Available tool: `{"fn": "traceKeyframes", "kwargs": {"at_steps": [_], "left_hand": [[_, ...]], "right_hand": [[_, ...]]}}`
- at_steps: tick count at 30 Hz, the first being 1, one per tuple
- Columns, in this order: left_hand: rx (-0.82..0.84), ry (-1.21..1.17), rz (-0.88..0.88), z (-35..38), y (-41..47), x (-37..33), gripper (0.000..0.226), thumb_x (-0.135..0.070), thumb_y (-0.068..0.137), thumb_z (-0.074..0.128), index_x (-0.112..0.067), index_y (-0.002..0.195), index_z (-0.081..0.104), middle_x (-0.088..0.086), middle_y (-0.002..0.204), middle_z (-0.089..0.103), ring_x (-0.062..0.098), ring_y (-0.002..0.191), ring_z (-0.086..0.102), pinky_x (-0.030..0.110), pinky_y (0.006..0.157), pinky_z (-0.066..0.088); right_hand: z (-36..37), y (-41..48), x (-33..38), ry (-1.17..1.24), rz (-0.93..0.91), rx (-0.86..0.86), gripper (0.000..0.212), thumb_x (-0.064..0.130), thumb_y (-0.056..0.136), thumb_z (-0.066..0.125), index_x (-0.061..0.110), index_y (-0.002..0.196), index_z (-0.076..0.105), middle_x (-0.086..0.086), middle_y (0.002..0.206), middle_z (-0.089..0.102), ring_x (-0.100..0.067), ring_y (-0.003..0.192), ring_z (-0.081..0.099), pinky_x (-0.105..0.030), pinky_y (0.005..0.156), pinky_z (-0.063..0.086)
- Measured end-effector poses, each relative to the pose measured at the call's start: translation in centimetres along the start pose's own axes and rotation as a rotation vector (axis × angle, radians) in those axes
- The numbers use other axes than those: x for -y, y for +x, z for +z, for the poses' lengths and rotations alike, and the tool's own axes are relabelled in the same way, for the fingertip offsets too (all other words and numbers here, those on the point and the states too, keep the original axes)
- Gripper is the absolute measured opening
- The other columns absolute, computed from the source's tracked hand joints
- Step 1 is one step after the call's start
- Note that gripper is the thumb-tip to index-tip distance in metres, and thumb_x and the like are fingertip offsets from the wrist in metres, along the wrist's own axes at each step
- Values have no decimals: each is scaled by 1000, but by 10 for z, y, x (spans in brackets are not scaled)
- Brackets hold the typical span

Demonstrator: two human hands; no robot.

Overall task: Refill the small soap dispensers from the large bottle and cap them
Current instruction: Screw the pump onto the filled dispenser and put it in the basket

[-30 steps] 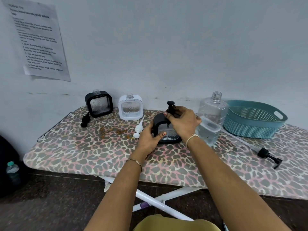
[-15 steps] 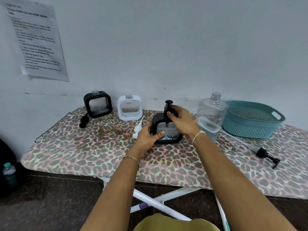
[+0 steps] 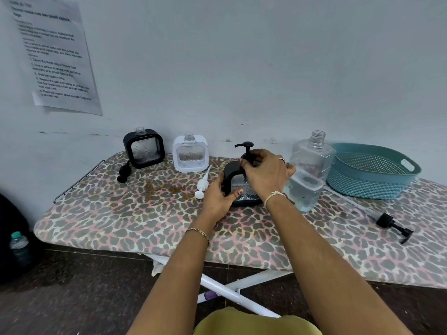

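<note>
Around you on the leopard-print ironing board (image 3: 121, 213), two more small dispensers stand open-necked against the wall: a black-framed square dispenser (image 3: 144, 148) at the back left and a white-framed square dispenser (image 3: 190, 153) just to its right. A small black pump (image 3: 123, 171) lies beside the first, and a white pump (image 3: 202, 184) lies in front of the second, very near your left hand (image 3: 217, 198). The large clear plastic bottle (image 3: 308, 175), uncapped and partly filled, stands right behind your right hand (image 3: 267, 174); whether your knuckles touch it cannot be told. A teal perforated basket (image 3: 370, 170) sits beyond it, and a long-tubed black pump (image 3: 393, 226) lies near the board's right front.

The black-framed soap dispenser (image 3: 229, 177) you are capping stands upright in the middle of the board, between the white pump and the large bottle. Your left hand grips its left side, thumb curled across the clear textured front. Your right hand pinches the collar of the black pump cap (image 3: 246, 147) at its neck. The pump's stem runs vertically and its spout points to your left.
</note>
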State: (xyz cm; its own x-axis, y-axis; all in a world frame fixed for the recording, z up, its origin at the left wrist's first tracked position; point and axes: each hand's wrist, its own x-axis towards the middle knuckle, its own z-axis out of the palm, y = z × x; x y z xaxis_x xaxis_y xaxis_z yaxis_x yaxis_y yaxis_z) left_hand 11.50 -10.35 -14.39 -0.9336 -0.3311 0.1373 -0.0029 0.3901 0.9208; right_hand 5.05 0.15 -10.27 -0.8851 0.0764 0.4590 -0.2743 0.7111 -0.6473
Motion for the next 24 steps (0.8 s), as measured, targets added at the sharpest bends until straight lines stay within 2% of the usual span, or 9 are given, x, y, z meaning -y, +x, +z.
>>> {"fn": "traceKeyframes", "kwargs": {"at_steps": [2, 5, 8, 10, 12, 13, 15, 19, 24], "left_hand": [[37, -9, -5, -2, 1, 0, 60, -18, 85, 71, -14, 138, 43, 2, 129, 59, 9, 112, 52, 16, 91, 38], [93, -20, -17, -6, 4, 1, 61, -18, 87, 69, -14, 141, 40, 2, 128, 58, 8, 113, 51, 15, 92, 38], [124, -31, -21, -9, 7, 3, 62, -16, 86, 70, -13, 141, 41, 2, 130, 57, 14, 120, 52, 19, 97, 38], [120, -31, -25, -9, 7, 3, 63, -16, 85, 71, -12, 140, 41, 2, 129, 57, 11, 117, 52, 17, 95, 38], [92, -13, -16, -7, 6, 2, 63, -16, 85, 71, -12, 140, 42, -2, 123, 57, 7, 111, 51, 13, 91, 37], [73, -2, -10, -6, 5, 2, 62, -16, 85, 71, -13, 139, 42, -3, 121, 57, 7, 110, 51, 11, 90, 37], [30, 22, 2, -2, 3, 2, 60, -17, 85, 71, -12, 138, 43, 0, 124, 59, 9, 112, 53, 11, 88, 37], [-57, 100, 16, 7, 0, 3, 56, -20, 85, 72, -10, 133, 45, 7, 127, 59, 22, 118, 55, 26, 96, 42], [-112, 182, 23, 13, -1, 2, 53, -21, 82, 74, -7, 127, 49, 10, 121, 61, 25, 113, 57, 34, 93, 45]], "right_hand": [[4, 5, -10, 143, -31, 135, 35, 49, 80, 67, 32, 110, 68, 10, 99, 73, -15, 105, 60, -39, 95, 30], [-3, 12, -15, 313, -78, 406, 38, 32, 91, 62, 20, 127, 61, -1, 119, 68, -22, 117, 58, -46, 105, 41], [-12, 16, -16, 336, -95, 481, 36, 23, 95, 58, 17, 131, 58, -2, 125, 64, -16, 119, 56, -31, 107, 35], [-13, 13, -15, 351, -74, 436, 34, 24, 93, 62, 18, 127, 62, 2, 120, 68, -12, 113, 59, -26, 103, 36], [-8, 12, -14, 301, -74, 322, 32, 31, 87, 67, 25, 118, 68, 7, 110, 72, -11, 110, 63, -39, 106, 38], [-7, 12, -13, 245, -76, 270, 30, 36, 85, 68, 29, 114, 69, 10, 106, 73, -11, 110, 62, -42, 103, 34], [-6, 10, -8, 107, -75, 175, 28, 44, 84, 67, 34, 110, 71, 13, 102, 74, -12, 111, 59, -35, 90, 22], [-8, -1, 2, -57, -101, 55, 24, 43, 87, 63, 33, 108, 70, 4, 96, 74, -19, 105, 57, -34, 75, 11], [-9, -10, 3, -85, -72, 21, 26, 36, 89, 61, 31, 114, 68, -2, 95, 72, -22, 105, 57, -38, 90, 20]]}}
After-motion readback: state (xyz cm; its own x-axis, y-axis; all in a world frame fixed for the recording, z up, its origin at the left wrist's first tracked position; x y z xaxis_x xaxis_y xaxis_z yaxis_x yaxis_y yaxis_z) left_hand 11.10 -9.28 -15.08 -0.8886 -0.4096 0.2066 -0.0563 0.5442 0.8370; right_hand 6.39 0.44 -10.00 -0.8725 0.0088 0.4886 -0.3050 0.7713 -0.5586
